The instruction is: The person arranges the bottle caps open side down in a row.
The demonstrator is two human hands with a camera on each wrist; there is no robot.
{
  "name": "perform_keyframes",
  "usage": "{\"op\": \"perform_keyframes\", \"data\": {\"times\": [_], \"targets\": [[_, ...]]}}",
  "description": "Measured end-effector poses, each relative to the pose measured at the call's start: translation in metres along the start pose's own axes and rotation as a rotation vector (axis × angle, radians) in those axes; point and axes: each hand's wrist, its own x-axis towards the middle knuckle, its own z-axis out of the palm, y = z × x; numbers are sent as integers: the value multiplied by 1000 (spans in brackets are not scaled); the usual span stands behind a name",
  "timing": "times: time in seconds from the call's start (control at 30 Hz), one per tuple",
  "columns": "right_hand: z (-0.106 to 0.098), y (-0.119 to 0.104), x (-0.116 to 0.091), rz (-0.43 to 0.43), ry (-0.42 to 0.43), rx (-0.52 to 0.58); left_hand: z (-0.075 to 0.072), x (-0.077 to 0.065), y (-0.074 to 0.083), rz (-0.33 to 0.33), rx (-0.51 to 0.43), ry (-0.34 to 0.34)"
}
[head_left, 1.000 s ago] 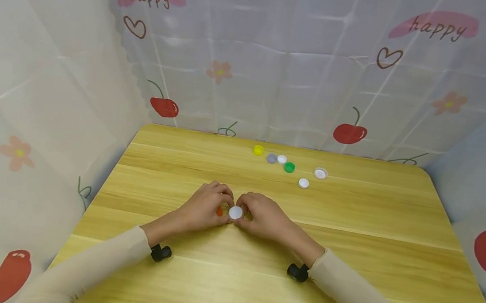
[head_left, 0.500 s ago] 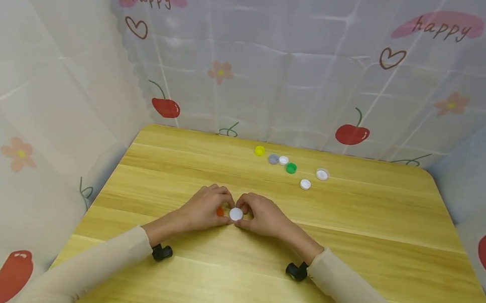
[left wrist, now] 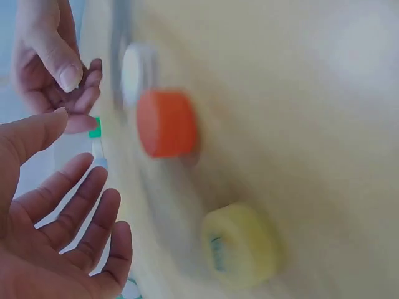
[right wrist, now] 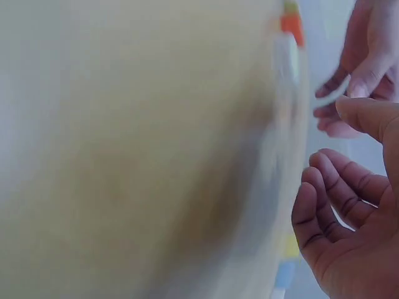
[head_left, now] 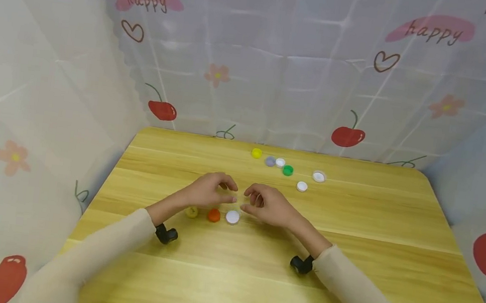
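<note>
Three bottle caps lie side by side on the wooden table in the head view: a pale yellow cap [head_left: 192, 212], an orange cap [head_left: 214, 215] and a white cap [head_left: 232, 217]. Just beyond them my left hand [head_left: 211, 190] hovers with bent, relaxed fingers and holds nothing. Facing it across a small gap, my right hand [head_left: 270, 206] is likewise relaxed, nothing between thumb and fingers. In the left wrist view the orange cap [left wrist: 166, 123] and the yellow cap [left wrist: 240, 246], with dark marks on its top, stand apart from the fingers. The right wrist view is blurred.
Farther back lie a bright yellow cap [head_left: 256, 153], a greyish-purple cap [head_left: 270, 161], a white cap [head_left: 280, 162] touching or close to it, a green cap [head_left: 288, 170], another white cap [head_left: 302, 186] and a clear-rimmed white cap [head_left: 319, 176]. A printed curtain [head_left: 249, 97] hangs behind the table.
Both hands have let go of the white cap and moved away from it toward the table's back. The orange and pale yellow caps beside it are now uncovered.
</note>
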Motion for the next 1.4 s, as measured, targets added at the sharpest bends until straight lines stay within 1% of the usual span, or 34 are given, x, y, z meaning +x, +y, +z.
{"op": "perform_keyframes", "data": {"times": [0.17, 0.27, 0.4, 0.53, 0.67, 0.8, 0.9, 1.07, 1.2, 1.33, 1.4], "targets": [[-21, 13, 20, 27, 89, 18, -10, 34, -4, -43, -14, -6], [-33, 22, 30, 56, 138, 15, -14, 57, -4, -63, 26, -19], [-41, 32, 42, 80, 158, 1, -21, 80, -5, -110, 58, -18], [-50, 39, 52, 83, 195, -25, -28, 98, -3, -158, 62, 28], [-56, 43, 60, 82, 261, -57, -30, 114, -5, -184, 80, 72], [-57, 48, 72, 93, 326, -117, -29, 128, -11, -192, 72, 101], [-55, 51, 82, 129, 338, -150, -29, 135, -16, -202, 58, 125], [-52, 56, 98, 221, 307, -141, -29, 143, -23, -213, 56, 134], [-55, 58, 107, 275, 273, -106, -29, 149, -25, -181, 50, 145], [-55, 58, 111, 298, 228, -130, -25, 153, -27, -148, 61, 151], [-54, 58, 113, 308, 227, -146, -23, 154, -28, -136, 60, 150]]}}
